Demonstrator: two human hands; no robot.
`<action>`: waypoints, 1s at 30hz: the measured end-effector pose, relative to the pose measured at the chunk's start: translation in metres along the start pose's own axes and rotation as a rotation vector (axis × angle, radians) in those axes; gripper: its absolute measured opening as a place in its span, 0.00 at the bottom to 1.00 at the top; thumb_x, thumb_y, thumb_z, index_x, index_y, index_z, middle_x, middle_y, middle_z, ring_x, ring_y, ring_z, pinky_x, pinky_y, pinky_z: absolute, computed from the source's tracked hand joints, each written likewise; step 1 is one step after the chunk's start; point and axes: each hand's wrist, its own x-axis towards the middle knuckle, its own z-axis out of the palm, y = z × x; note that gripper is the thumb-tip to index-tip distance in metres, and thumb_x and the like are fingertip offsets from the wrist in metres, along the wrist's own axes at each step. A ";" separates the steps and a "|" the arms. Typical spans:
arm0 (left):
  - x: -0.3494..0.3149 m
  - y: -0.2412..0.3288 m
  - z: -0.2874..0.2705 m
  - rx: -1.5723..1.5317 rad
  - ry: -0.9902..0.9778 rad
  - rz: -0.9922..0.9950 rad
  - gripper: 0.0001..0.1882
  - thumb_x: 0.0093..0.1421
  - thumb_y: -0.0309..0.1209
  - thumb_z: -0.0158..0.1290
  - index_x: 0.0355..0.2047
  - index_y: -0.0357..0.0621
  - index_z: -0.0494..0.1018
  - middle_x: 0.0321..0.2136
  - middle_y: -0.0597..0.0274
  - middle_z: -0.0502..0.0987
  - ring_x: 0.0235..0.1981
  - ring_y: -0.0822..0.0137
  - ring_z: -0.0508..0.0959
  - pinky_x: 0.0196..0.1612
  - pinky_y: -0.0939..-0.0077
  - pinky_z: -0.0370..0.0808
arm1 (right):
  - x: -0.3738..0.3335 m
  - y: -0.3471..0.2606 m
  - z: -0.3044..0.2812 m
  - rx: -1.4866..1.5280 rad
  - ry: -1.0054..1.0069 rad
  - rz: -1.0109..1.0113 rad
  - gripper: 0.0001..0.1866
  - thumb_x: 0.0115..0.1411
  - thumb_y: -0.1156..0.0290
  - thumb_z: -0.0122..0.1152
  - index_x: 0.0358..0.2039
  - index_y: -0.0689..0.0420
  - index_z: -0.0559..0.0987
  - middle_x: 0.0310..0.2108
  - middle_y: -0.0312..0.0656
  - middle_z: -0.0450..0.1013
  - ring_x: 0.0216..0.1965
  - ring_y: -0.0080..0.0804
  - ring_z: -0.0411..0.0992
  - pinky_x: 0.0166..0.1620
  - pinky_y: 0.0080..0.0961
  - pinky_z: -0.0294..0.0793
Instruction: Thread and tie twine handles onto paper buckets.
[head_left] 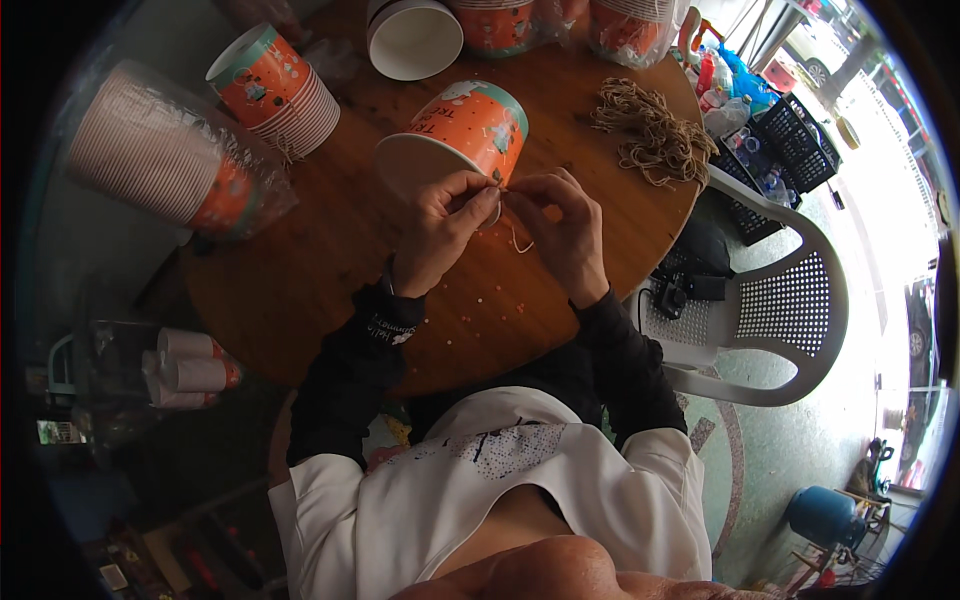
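An orange printed paper bucket [470, 125] lies on its side on the round, glossy wooden table [300, 270], its white open mouth facing left. The left hand [440, 230] grips the bucket's rim, thumb and forefinger pinched at a small hole. The right hand [560, 225] pinches a thin tan twine [518, 240] at the same spot, its loose end curling below. A tangled pile of twine handles [655, 130] lies near the table edge, and ribbed nested bucket stacks [280, 95] sit well apart.
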 end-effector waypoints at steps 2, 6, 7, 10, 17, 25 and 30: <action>-0.001 0.000 0.001 0.007 0.008 0.012 0.08 0.66 0.29 0.54 0.37 0.35 0.76 0.28 0.71 0.76 0.30 0.84 0.72 0.34 0.88 0.69 | -0.002 -0.005 0.001 -0.043 0.028 -0.024 0.05 0.55 0.77 0.65 0.34 0.61 0.81 0.31 0.41 0.73 0.31 0.30 0.75 0.35 0.25 0.74; 0.000 -0.001 0.006 0.191 0.102 0.139 0.05 0.64 0.27 0.55 0.37 0.37 0.76 0.28 0.70 0.76 0.30 0.82 0.74 0.33 0.86 0.71 | -0.004 -0.006 0.005 -0.170 0.062 -0.129 0.05 0.53 0.78 0.65 0.32 0.60 0.79 0.30 0.42 0.72 0.32 0.37 0.75 0.36 0.30 0.75; 0.000 -0.002 0.007 0.199 0.142 0.196 0.04 0.63 0.26 0.55 0.36 0.39 0.76 0.28 0.69 0.76 0.30 0.82 0.75 0.34 0.86 0.71 | -0.004 -0.005 0.005 -0.191 0.069 -0.172 0.06 0.52 0.79 0.65 0.31 0.59 0.78 0.30 0.42 0.72 0.33 0.39 0.75 0.35 0.31 0.75; -0.003 -0.004 0.008 0.472 0.143 0.340 0.04 0.61 0.24 0.56 0.36 0.41 0.76 0.28 0.66 0.76 0.29 0.76 0.77 0.32 0.82 0.74 | -0.005 -0.005 0.004 -0.184 0.071 -0.168 0.06 0.52 0.79 0.65 0.31 0.59 0.78 0.30 0.42 0.72 0.33 0.40 0.74 0.35 0.31 0.75; -0.004 -0.002 0.009 0.790 0.148 0.639 0.07 0.58 0.21 0.58 0.37 0.42 0.76 0.31 0.62 0.75 0.30 0.66 0.80 0.28 0.72 0.77 | -0.004 -0.005 0.001 -0.186 0.059 -0.165 0.06 0.52 0.78 0.65 0.31 0.59 0.78 0.30 0.42 0.72 0.32 0.40 0.74 0.35 0.31 0.74; 0.000 0.004 -0.008 0.498 0.027 0.324 0.03 0.62 0.24 0.56 0.36 0.39 0.75 0.30 0.68 0.73 0.26 0.79 0.72 0.30 0.84 0.71 | 0.003 -0.009 0.003 -0.316 0.008 -0.338 0.08 0.53 0.79 0.62 0.35 0.58 0.76 0.32 0.43 0.70 0.34 0.45 0.70 0.36 0.36 0.71; 0.000 0.018 -0.014 0.014 -0.132 -0.109 0.08 0.67 0.32 0.51 0.38 0.40 0.74 0.26 0.72 0.73 0.27 0.81 0.70 0.32 0.86 0.67 | 0.004 -0.007 0.007 -0.247 0.005 -0.316 0.08 0.55 0.80 0.61 0.35 0.58 0.76 0.33 0.44 0.70 0.35 0.45 0.71 0.36 0.35 0.72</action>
